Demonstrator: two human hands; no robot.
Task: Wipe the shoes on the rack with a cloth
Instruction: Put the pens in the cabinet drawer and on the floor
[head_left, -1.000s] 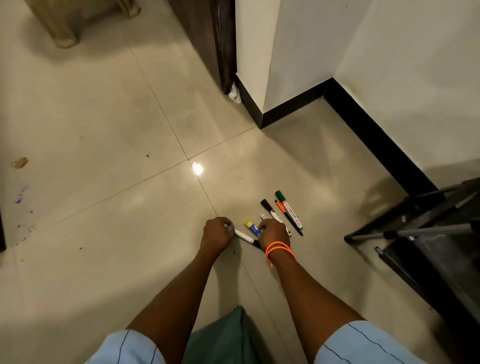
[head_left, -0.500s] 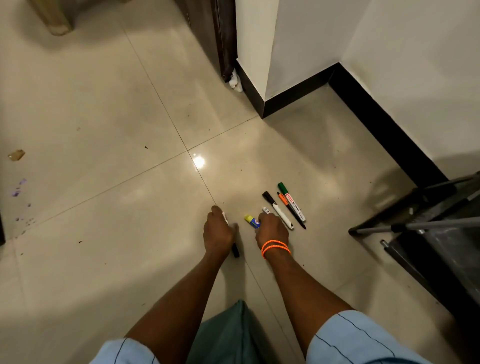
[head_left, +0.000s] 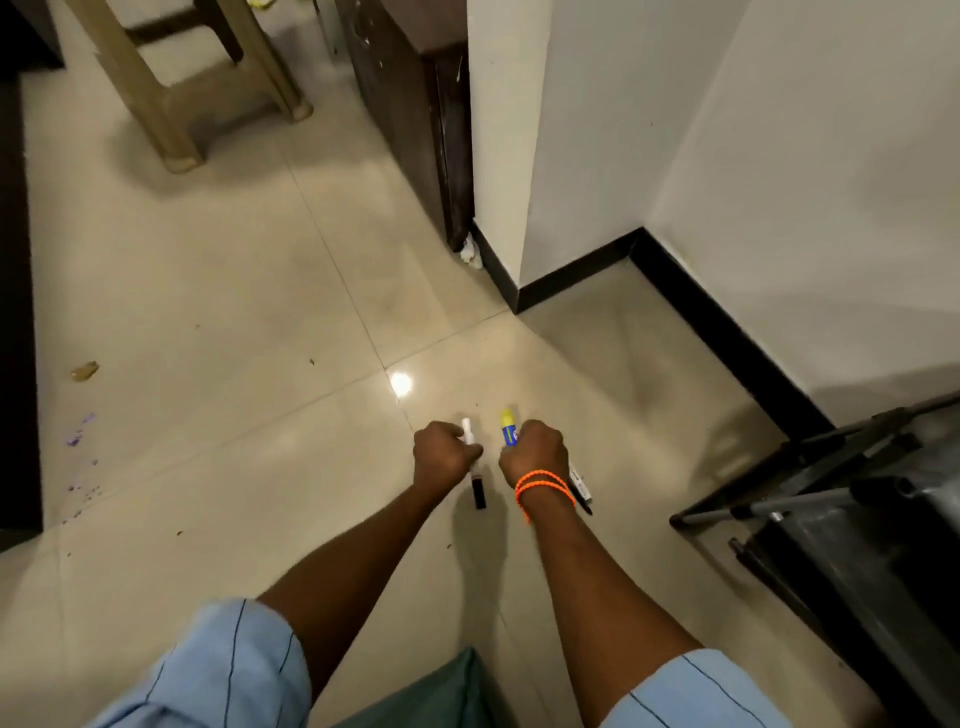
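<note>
My left hand grips a white marker with a black cap above the tiled floor. My right hand, with orange bands at the wrist, grips a bunch of markers; a blue stick with a yellow cap pokes out at the front and dark ends stick out behind. A dark metal rack stands at the right edge, partly cut off. No shoes or cloth are in view.
A beige plastic stool stands at the back left, beside a dark wooden cabinet. A white wall corner with black skirting fills the back right. A crumpled white scrap lies at the cabinet foot. Small debris marks the left floor.
The markers that lay on the floor are now gathered in my right hand. Both hands have lifted off the floor, and my view has tilted up toward the stool.
</note>
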